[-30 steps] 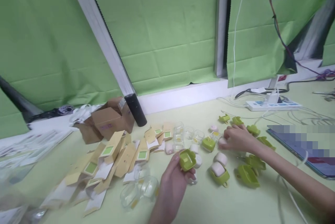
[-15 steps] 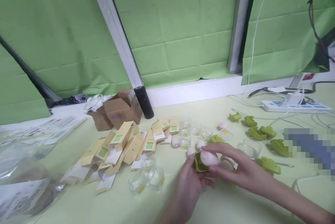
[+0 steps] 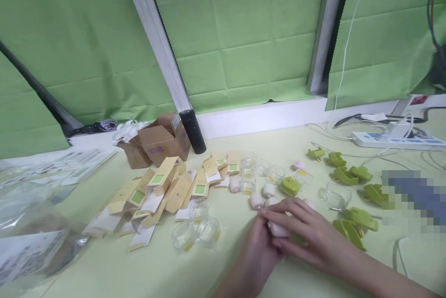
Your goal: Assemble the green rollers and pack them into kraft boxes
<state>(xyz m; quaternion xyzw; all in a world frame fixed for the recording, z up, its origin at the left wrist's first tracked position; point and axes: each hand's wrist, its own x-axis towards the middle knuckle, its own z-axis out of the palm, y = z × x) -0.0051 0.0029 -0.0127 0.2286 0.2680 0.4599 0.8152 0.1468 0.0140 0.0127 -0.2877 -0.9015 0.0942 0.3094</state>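
A small rounded whitish-pink case (image 3: pixel 278 230) is held between my two hands near the front of the table. My left hand (image 3: pixel 258 249) is closed around it from below and the left. From the right, my right hand (image 3: pixel 303 228) presses its fingers and thumb on it, covering most of it. Just beyond my fingers are several similar pale pink cases (image 3: pixel 257 201) and a glossy green one (image 3: pixel 290 186). Right of my right hand lies an open green soft cover (image 3: pixel 348 234), with several more green covers (image 3: pixel 344 176) farther back.
Clear plastic cups (image 3: pixel 208 232) stand left of my hands, before a heap of yellow cardboard boxes (image 3: pixel 177 193). Behind are a brown carton (image 3: pixel 162 142) and a black cylinder (image 3: pixel 193 131). A power strip (image 3: pixel 390 140) with cables lies back right; plastic bags (image 3: pixel 31 228) lie left.
The green cover that was in my left hand is out of my hands, and another cover lies on the table at right. My hands have closed together around the pale case.
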